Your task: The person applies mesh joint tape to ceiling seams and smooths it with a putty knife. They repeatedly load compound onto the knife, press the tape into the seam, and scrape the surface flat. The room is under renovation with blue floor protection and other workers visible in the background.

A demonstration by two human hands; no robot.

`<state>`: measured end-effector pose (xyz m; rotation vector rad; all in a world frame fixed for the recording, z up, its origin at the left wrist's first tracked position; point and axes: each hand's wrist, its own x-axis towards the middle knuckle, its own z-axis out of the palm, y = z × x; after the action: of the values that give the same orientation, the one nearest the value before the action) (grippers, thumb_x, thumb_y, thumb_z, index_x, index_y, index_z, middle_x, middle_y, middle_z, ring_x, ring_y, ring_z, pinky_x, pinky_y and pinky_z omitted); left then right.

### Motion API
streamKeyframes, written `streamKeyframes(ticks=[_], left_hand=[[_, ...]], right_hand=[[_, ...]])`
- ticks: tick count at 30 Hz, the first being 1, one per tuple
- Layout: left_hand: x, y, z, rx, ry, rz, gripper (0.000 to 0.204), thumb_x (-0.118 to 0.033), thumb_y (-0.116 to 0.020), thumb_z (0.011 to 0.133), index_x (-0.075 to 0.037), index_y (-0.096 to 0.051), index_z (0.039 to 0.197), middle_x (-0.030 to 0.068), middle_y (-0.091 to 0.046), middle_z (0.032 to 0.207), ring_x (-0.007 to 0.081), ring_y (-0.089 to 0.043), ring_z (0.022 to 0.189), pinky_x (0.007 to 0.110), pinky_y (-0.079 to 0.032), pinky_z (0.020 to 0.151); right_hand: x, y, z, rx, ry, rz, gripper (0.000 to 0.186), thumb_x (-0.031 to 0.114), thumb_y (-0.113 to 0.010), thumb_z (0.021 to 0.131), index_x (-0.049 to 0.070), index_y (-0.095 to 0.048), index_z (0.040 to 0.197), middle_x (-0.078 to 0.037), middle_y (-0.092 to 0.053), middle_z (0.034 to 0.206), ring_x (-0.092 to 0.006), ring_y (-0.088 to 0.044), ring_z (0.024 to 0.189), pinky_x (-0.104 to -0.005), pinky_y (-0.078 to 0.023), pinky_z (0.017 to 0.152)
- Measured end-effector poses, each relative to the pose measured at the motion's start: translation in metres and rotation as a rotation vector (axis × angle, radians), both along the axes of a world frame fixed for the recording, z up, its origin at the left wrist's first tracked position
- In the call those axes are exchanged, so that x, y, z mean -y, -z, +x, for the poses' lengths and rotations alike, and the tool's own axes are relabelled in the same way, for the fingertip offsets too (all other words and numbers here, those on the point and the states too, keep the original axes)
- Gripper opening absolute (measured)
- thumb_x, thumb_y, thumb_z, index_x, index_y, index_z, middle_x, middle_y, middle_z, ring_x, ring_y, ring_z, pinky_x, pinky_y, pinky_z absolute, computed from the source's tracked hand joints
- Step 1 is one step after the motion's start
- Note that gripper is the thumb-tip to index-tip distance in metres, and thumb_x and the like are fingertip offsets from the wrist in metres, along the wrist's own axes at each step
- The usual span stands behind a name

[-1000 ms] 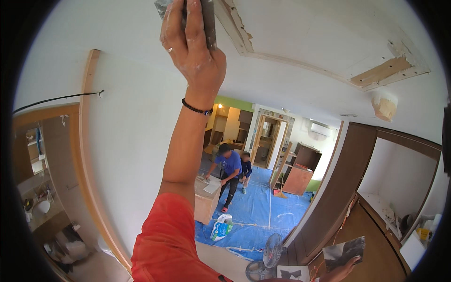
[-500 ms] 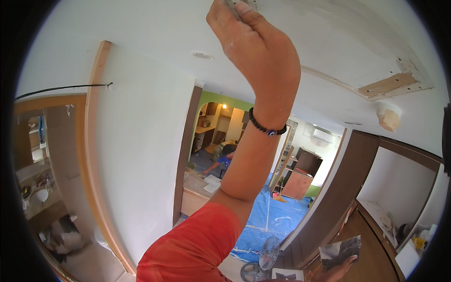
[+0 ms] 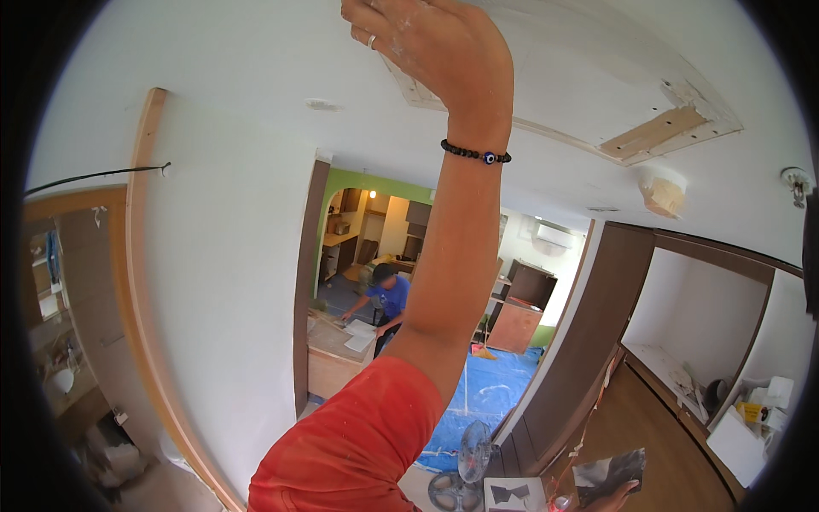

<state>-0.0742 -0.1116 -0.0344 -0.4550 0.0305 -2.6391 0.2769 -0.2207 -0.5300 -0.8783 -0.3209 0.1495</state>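
Observation:
My left arm, in a red sleeve, stretches up to the pale ceiling (image 3: 256, 51). My left hand (image 3: 439, 47) is closed with its fingers curled beside a rough-edged ceiling patch (image 3: 631, 141). The top of the picture cuts off its fingertips, so what they hold is hidden. A dark beaded bracelet (image 3: 473, 155) circles the wrist, and a ring (image 3: 371, 41) sits on one finger. At the lower right, my right hand (image 3: 621, 497) grips a thin, shiny grey plate (image 3: 607, 474) from below, tilted; part of that hand is out of view.
Below stand a fan (image 3: 474, 452) and a box (image 3: 514, 493). Beyond the doorway, a person in blue (image 3: 391, 295) leans over a bench (image 3: 337, 334) with white sheets; blue sheeting (image 3: 495, 388) covers the floor. A wooden post (image 3: 141, 256) and black cable (image 3: 94, 162) are left, a brown cabinet (image 3: 665, 435) right.
The view has shifted, so the room appears further left. My left hand sits higher and further left, and the grey edge in its fingers no longer shows. My right hand still grips the plate.

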Motion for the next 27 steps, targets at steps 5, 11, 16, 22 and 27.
streamKeyframes(ticks=[5, 11, 16, 22, 27], left_hand=[[0.0, -0.009, 0.019, 0.048, -0.086, -0.024, 0.057, 0.002, -0.044, 0.096, 0.012, -0.034, 0.151, 0.0306, -0.043, 0.141, 0.044, -0.045, 0.13, 0.051, -0.039, 0.108], [-0.007, -0.01, 0.064, 0.045, -0.183, -0.075, 0.067, 0.008, -0.049, 0.09, 0.012, -0.03, 0.153, 0.0327, -0.038, 0.147, 0.0461, -0.039, 0.137, 0.054, -0.034, 0.114], [-0.011, 0.007, 0.101, -0.132, -0.247, -0.105, 0.076, 0.01, -0.053, 0.084, 0.012, -0.027, 0.155, 0.0342, -0.033, 0.153, 0.0464, -0.034, 0.143, 0.058, -0.03, 0.117], [-0.019, 0.038, 0.055, -0.068, -0.118, 0.167, 0.04, -0.006, -0.04, 0.107, 0.008, -0.045, 0.144, 0.0222, -0.051, 0.134, 0.0311, -0.054, 0.119, 0.038, -0.045, 0.098], [-0.035, 0.022, -0.045, 0.012, -0.55, 0.116, 0.055, 0.002, -0.053, 0.096, 0.002, -0.046, 0.15, 0.0233, -0.046, 0.148, 0.0395, -0.042, 0.139, 0.052, -0.034, 0.115]], right_hand=[[0.004, 0.069, 0.049, 0.621, 0.259, -0.044, 0.096, 0.054, -0.062, 0.095, -0.007, -0.023, 0.158, -0.03, -0.038, 0.154, -0.0427, -0.048, 0.137, -0.054, -0.041, 0.112], [0.008, 0.159, 0.118, 0.902, 0.536, -0.277, 0.108, 0.05, -0.076, 0.083, -0.004, -0.021, 0.159, -0.035, -0.042, 0.145, -0.0463, -0.05, 0.132, -0.0551, -0.044, 0.109], [-0.001, 0.118, 0.092, 0.774, 0.434, -0.151, 0.106, 0.051, -0.075, 0.085, -0.003, -0.023, 0.159, -0.033, -0.044, 0.145, -0.0455, -0.05, 0.132, -0.0545, -0.044, 0.109], [0.009, 0.11, 0.09, 0.757, 0.444, -0.145, 0.102, 0.053, -0.073, 0.088, -0.002, -0.026, 0.159, -0.031, -0.044, 0.147, -0.0438, -0.05, 0.133, -0.0532, -0.044, 0.109], [-0.001, 0.122, 0.096, 0.901, 0.442, -0.124, 0.099, 0.055, -0.071, 0.09, -0.002, -0.028, 0.158, -0.029, -0.045, 0.147, -0.0424, -0.05, 0.133, -0.0521, -0.044, 0.109]])
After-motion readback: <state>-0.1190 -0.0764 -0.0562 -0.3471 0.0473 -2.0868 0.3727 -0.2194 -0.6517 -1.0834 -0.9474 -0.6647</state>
